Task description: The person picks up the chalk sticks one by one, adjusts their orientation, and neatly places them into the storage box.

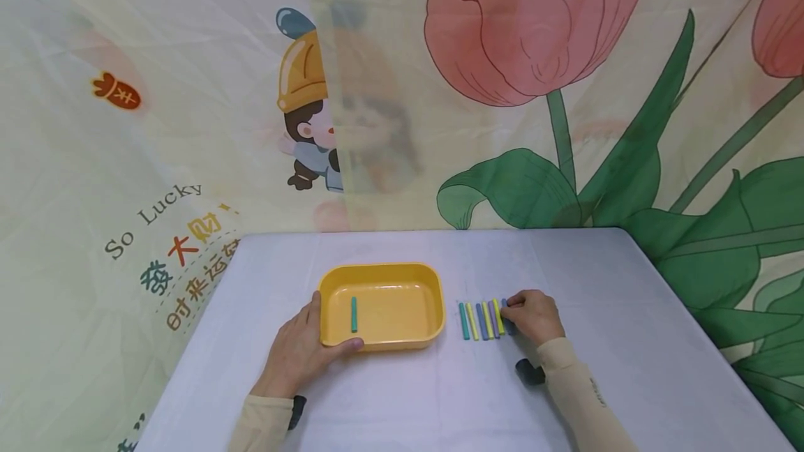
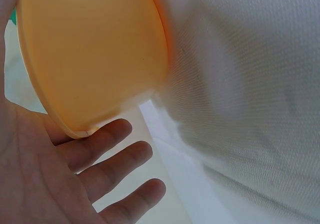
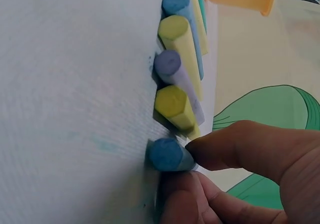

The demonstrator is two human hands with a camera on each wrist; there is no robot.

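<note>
a printed cloth (image 1: 188,33) is hanging behind a white-covered table (image 1: 597,270), and a yellow tray (image 1: 396,309) is sitting on that table. the left hand (image 1: 304,344) is holding the tray at its near left corner, thumb along the near edge and the other fingers spreading loosely outside. the right hand (image 1: 537,316) is working at the right end of a row of sticks, its thumb and fingers closing together on a blue stick (image 3: 166,154).

the step in hand seems to be picking up this end piece; the next move is probably calling for a light, straight lift that is sparing the yellow stick (image 3: 172,102) just beside it. whether the blue one is leaving the cloth, i cannot tell.

it is looking like chalk: dull, blunt-ended, short and thick. beyond that yellow neighbour, purple, yellow, blue, yellow and green sticks are lying side by side, between it and the tray. one green stick (image 1: 354,314) is resting inside the tray's left part, pointing toward the person.
</note>
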